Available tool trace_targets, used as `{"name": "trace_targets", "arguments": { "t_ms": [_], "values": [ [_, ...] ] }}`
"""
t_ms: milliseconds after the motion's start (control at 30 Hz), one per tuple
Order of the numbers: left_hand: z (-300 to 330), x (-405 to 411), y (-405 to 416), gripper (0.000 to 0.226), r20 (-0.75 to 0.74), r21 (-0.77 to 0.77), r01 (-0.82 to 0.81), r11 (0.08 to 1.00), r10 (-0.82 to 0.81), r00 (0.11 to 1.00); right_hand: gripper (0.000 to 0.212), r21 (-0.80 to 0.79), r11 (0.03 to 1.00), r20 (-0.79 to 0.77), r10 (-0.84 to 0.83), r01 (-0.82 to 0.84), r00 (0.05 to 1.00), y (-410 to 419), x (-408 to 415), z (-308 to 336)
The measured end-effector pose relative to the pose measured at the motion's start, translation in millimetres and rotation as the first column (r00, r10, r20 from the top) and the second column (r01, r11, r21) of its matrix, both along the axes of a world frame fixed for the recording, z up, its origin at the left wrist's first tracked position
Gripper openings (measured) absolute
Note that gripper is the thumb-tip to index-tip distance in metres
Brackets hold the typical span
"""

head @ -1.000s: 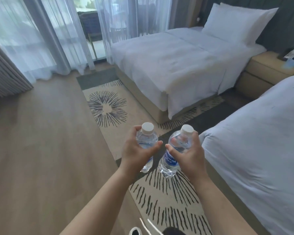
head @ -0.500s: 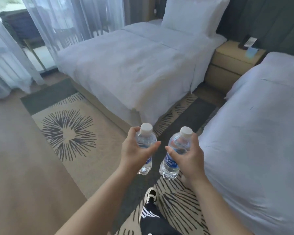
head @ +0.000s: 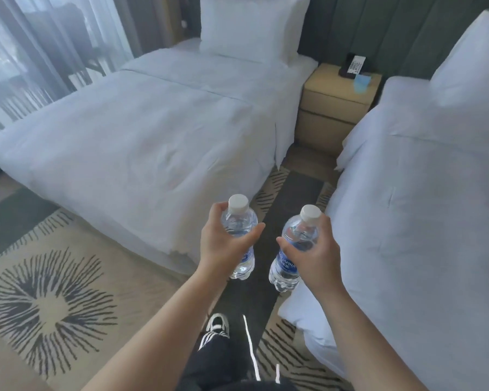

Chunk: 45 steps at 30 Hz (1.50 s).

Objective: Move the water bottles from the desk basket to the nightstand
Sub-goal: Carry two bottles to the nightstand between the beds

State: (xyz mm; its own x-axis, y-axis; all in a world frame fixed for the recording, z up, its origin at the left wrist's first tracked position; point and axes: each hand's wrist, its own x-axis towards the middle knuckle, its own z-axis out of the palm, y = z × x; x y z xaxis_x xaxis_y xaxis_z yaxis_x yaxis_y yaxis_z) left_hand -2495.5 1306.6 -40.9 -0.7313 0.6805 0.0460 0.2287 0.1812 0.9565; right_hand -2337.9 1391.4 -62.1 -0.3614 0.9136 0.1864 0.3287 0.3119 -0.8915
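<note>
Each hand's grip wraps one upright bottle: left hand (head: 223, 246), left bottle (head: 239, 221); right hand (head: 314, 255), right bottle (head: 290, 266), carried toward the nightstand (head: 331, 108).

Clear glossy plastic water bottles (head: 239, 221) with matt white caps; beyond the hands, a smooth tan wooden nightstand (head: 333, 108) between matt white cloth beds (head: 141, 131).

Both forearms are bare and extend forward, side by side. The left hand (head: 223, 244) has its fingers and thumb curled in a grip on a bottle (head: 239, 235). The right hand (head: 319, 255) grips a second bottle (head: 292, 249) likewise, thumb pointing inward. The two hands are near each other, not touching.
</note>
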Motion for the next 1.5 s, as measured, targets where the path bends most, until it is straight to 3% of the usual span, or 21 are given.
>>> {"name": "trace_targets", "arguments": {
  "t_ms": [300,733,1000,1500],
  "values": [
    [-22.8,-103.3,176.5,0.066,0.027,-0.016,0.136,0.991,-0.136,0.990,0.071,0.018,0.981,0.072,-0.192,0.191,0.979,158.0,-90.6,-22.9],
    [-21.3,-237.0,429.2,0.056,0.035,-0.056,0.295,0.954,-0.293,0.955,0.068,0.015,0.940,0.070,-0.342,0.342,0.937,382.6,-209.8,-3.4],
    [-41.1,-256.1,571.6,0.059,0.042,-0.064,0.345,0.936,-0.343,0.939,0.069,-0.007,0.923,0.067,-0.385,0.386,0.921,512.9,-229.8,-18.4],
    [-36.4,-248.4,913.5,0.059,0.079,-0.047,0.384,0.922,-0.380,0.922,0.069,0.018,0.925,0.064,-0.379,0.379,0.923,860.5,-231.0,-14.8]
  ]
}}
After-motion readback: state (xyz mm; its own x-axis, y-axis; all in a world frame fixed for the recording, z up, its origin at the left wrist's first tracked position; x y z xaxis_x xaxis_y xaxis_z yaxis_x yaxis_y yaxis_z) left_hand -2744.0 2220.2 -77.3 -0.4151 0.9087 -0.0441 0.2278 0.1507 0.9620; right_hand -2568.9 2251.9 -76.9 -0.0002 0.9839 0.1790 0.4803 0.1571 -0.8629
